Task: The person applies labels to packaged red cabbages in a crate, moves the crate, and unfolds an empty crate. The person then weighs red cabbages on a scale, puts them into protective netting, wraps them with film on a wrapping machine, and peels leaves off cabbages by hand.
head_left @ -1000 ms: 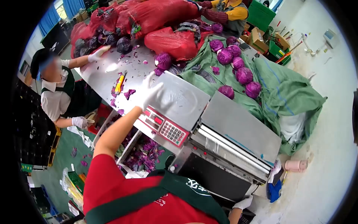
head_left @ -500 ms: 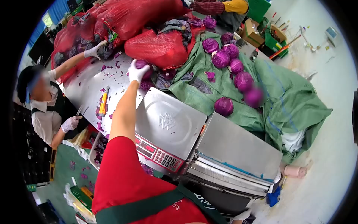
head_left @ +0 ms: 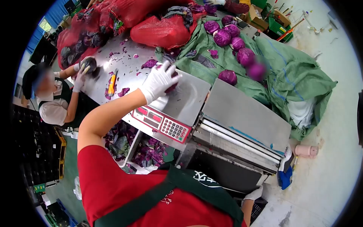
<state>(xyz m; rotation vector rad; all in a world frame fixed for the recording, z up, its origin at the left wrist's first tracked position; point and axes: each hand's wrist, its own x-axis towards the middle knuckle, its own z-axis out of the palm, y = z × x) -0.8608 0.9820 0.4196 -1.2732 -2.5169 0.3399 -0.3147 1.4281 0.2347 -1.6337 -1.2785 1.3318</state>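
The cabbage point(head_left: 172, 86) is over the scale point(head_left: 191, 92), our left hand point(head_left: 157, 84) clamped on it; we'd best lower it centrally, then clear our fingers. Our right hand point(head_left: 253, 193) is beside the crate point(head_left: 259, 208), grip unclear.

purple cabbage point(head_left: 172, 86) in left hand point(head_left: 158, 83)

Bright, diffuse indoor light; pale reflections on the steel scale plate point(head_left: 191, 90). Wide-angle view, bowed and black-vignetted at its edges. 1 cabbage point(head_left: 256, 71) is blurred; the keypad point(head_left: 174, 129) is sharp.
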